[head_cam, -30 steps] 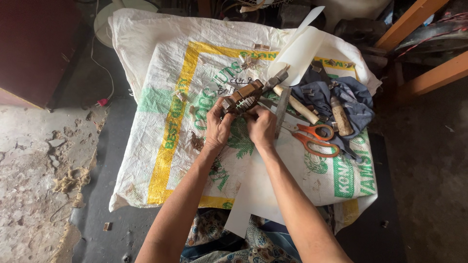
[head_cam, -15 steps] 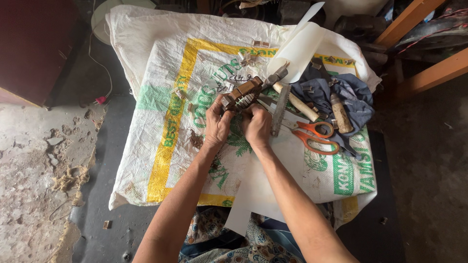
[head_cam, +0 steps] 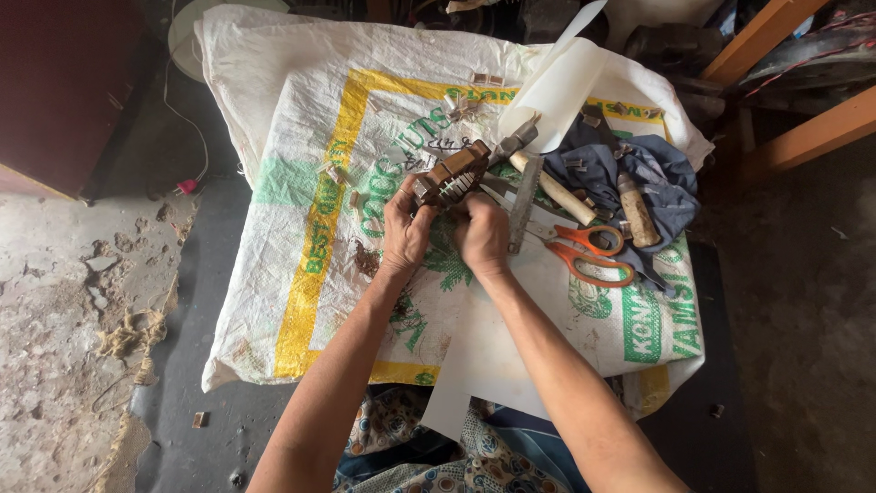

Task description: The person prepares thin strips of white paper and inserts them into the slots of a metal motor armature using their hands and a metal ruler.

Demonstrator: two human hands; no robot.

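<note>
Left hand (head_cam: 406, 230): grip curled round the near end of a brown wooden block tool (head_cam: 452, 179), thumb and fingers wrapped tight on it, at about 11 o'clock from the wrist.
Right hand (head_cam: 481, 233): fingers bunched and pressed together at the tool's underside, just at 1 o'clock of the left hand; what the fingertips pinch there I cannot tell, it is hidden.
Block tool: held up off the woven sack (head_cam: 301, 119), dead centre of the view, tilted with its far end toward 1 o'clock; pale ribs or teeth show along its side.
How it handles: looks stiff and solid, wood with metal parts, fairly weighty for its size, I'd judge; not slippery, not fragile. Best hold is round the thick wooden body, clear of the ribbed side.
At 3 o'clock: orange-handled scissors (head_cam: 584, 251) lie flat, near the right hand but not touching.
At 2 o'clock: a wooden-handled hammer (head_cam: 552, 189) and a metal ruler strip (head_cam: 524, 201) lie crossing each other, just beyond the tool.
Further right: a blue cloth (head_cam: 662, 173) with a second wooden handle (head_cam: 634, 210) lying on it.
At 1 o'clock: a white plastic sheet (head_cam: 557, 87), curled upward.
Scattered: small brown chips (head_cam: 336, 172) on the sack at 10 o'clock.
At 6 o'clock: white paper (head_cam: 493, 356) lying under the right forearm.
</note>
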